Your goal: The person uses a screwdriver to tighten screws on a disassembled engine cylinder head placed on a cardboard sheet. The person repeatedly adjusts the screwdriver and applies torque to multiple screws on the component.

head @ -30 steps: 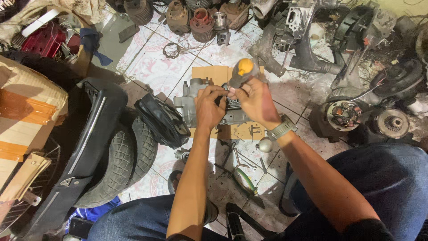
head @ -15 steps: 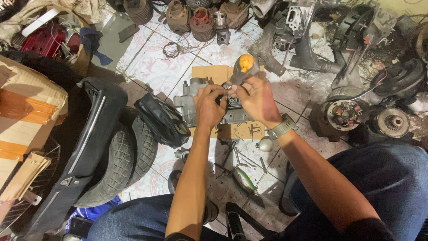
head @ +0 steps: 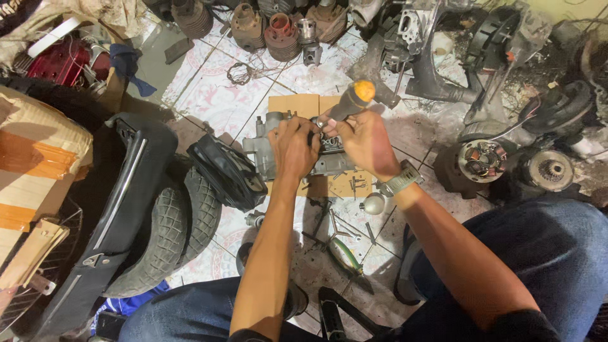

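A tiled workshop floor, crowded with engine parts, is being used as the working area. A grey engine casing is lying on cardboard. It is being gripped by the left hand, closed. A yellow-capped screwdriver is being clasped by the right hand, unchanged from earlier, handle tilted slightly further right.

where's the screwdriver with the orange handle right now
In the head view it sits upper centre: the screwdriver is gripped in the right hand, orange end pointing up and away, over the grey engine casing on the cardboard, beside the left hand.
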